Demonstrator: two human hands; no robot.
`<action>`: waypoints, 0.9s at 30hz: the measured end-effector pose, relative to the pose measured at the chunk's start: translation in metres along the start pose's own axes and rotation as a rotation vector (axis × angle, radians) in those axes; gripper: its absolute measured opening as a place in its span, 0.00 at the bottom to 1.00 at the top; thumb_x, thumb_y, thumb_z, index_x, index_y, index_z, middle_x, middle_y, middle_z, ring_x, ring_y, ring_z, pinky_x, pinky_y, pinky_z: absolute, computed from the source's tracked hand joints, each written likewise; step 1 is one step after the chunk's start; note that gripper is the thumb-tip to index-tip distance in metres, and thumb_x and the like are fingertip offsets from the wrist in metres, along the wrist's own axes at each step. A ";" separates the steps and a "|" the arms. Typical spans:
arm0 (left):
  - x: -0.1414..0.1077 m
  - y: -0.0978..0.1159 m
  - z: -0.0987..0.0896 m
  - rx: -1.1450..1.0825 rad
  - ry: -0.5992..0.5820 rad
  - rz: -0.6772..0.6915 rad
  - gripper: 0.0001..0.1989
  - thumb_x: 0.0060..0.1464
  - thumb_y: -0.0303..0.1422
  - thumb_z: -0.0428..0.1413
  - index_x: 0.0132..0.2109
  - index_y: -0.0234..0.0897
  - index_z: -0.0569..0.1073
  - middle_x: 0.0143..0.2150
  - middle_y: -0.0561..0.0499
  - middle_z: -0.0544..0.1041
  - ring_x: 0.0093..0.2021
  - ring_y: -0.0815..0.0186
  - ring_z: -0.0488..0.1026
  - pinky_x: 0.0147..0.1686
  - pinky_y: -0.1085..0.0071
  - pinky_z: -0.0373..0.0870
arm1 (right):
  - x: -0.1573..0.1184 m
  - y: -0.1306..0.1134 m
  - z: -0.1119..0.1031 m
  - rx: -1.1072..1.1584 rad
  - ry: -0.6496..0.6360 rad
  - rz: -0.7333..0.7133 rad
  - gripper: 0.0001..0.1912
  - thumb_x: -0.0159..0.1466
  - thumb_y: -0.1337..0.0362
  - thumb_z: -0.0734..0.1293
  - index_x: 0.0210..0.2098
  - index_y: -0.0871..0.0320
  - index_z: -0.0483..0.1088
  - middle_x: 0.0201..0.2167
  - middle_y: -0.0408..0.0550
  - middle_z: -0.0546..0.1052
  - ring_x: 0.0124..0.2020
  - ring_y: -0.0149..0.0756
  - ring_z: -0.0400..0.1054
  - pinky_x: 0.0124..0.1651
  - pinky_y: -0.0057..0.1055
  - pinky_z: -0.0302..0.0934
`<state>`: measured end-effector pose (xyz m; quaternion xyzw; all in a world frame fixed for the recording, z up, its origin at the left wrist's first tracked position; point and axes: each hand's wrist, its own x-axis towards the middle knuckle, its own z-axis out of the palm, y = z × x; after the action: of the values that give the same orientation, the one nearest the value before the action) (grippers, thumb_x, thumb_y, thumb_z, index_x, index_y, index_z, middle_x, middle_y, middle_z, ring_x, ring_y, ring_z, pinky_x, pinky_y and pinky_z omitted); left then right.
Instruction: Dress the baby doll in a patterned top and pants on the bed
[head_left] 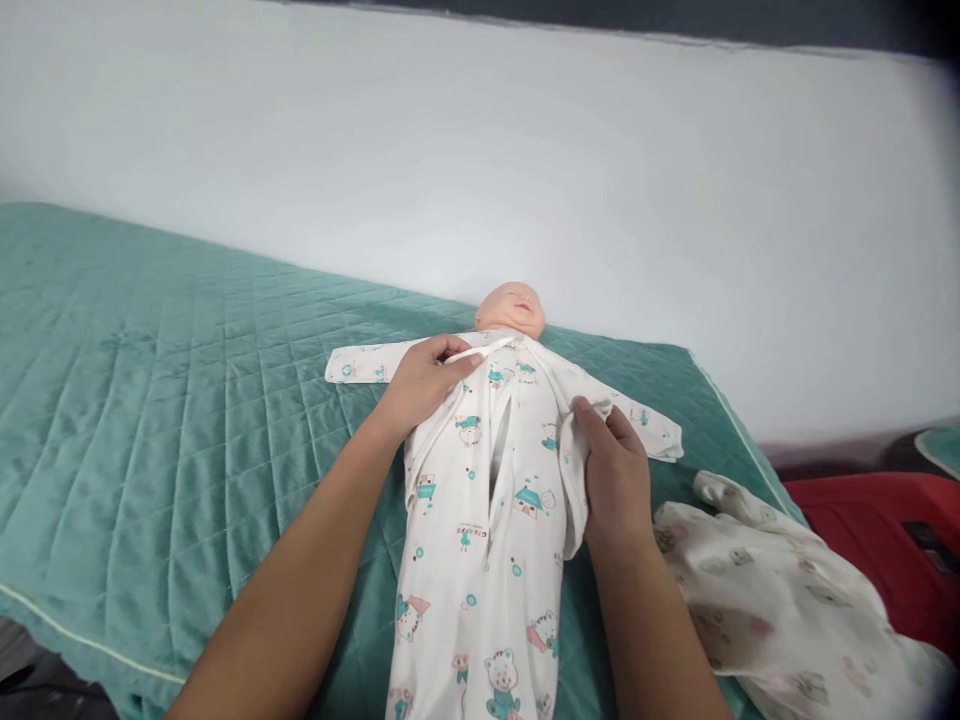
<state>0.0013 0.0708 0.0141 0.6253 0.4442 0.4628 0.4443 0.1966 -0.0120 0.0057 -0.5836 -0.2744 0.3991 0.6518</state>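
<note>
Printed baby outfit [480,590] spread on doll [514,305], atop green quilt [225,400] nr wall [375,150]; front gap showing. L hand [433,378] pinching edge nr neck; R hand [619,470] gripping side flap. Step: prob. arranging front layers. Next likely needs light, even tension both sides.

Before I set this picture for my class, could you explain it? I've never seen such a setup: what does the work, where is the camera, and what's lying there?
No machine here: a person is working bare-handed. The single picture comes from a camera worn on that person's head, looking forward and down. On a green quilt lies a doll, face up, its head at the collar of a white printed outfit. The left hand pinches the outfit's edge near the neck; the right hand holds a fold on the other side. Another printed cloth lies rumpled at the picture's right.
</note>
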 end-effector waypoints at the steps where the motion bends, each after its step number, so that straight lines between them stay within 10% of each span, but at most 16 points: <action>1: 0.001 -0.003 0.001 0.004 0.018 0.015 0.11 0.54 0.42 0.59 0.36 0.38 0.76 0.33 0.53 0.75 0.35 0.66 0.68 0.40 0.69 0.64 | 0.000 0.000 -0.001 -0.001 0.011 -0.001 0.15 0.51 0.54 0.76 0.30 0.56 0.73 0.26 0.38 0.75 0.27 0.30 0.67 0.30 0.26 0.62; 12: 0.010 -0.015 -0.002 -0.256 0.401 -0.034 0.10 0.54 0.38 0.59 0.32 0.36 0.71 0.27 0.55 0.69 0.26 0.71 0.63 0.28 0.74 0.59 | 0.009 0.011 -0.009 0.155 0.059 0.039 0.17 0.54 0.55 0.74 0.41 0.55 0.75 0.35 0.40 0.79 0.32 0.33 0.74 0.37 0.30 0.69; 27: 0.009 -0.015 -0.002 -0.318 0.446 -0.041 0.10 0.53 0.38 0.61 0.32 0.36 0.71 0.28 0.55 0.68 0.27 0.71 0.64 0.28 0.74 0.60 | 0.019 0.027 -0.020 0.110 0.061 0.004 0.23 0.56 0.52 0.73 0.48 0.55 0.73 0.39 0.42 0.80 0.42 0.39 0.75 0.42 0.33 0.72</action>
<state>-0.0015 0.0835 0.0013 0.4210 0.4654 0.6440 0.4376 0.2183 -0.0066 -0.0266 -0.5595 -0.2307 0.3970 0.6900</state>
